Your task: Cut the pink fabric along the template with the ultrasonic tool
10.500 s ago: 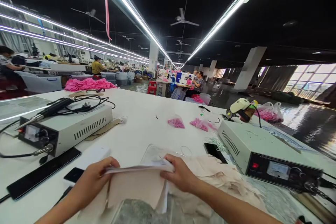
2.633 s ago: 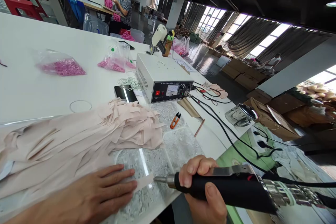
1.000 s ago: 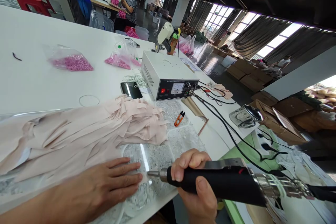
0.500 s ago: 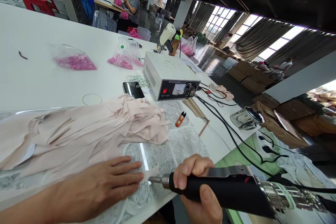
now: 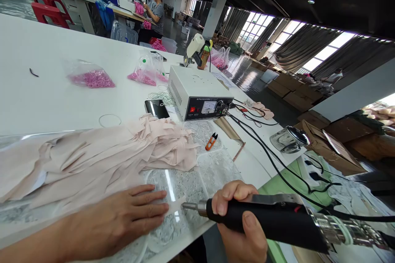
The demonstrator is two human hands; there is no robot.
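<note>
My left hand point(image 5: 123, 218) lies flat with its fingers stretched out, pressing a pale pink fabric strip point(image 5: 176, 206) on the grey marble-patterned mat point(image 5: 188, 185). Only the strip's end shows beyond the fingertips. In my right hand point(image 5: 237, 213) is a black handheld ultrasonic tool point(image 5: 265, 218), fingers wrapped round its grip. Its narrow metal tip points left, at the strip's end; whether it touches the cloth I cannot tell. Behind my left hand spreads a heap of pale pink fabric strips point(image 5: 123, 148). Orange thread snips point(image 5: 211, 141) rest on the mat to the right of the heap.
A white control box point(image 5: 200, 90) stands behind the mat, with black cables point(image 5: 262, 144) running right. Nearby are a phone point(image 5: 156, 108), bags of pink loops point(image 5: 92, 77) and a glass jar point(image 5: 288, 139). Across the room a person point(image 5: 158, 12) sits at a sewing machine.
The ultrasonic tool has moved slightly right in my right hand, its tip drawing back along the strip's end. My left hand stays flat in place. The view has shifted a little.
</note>
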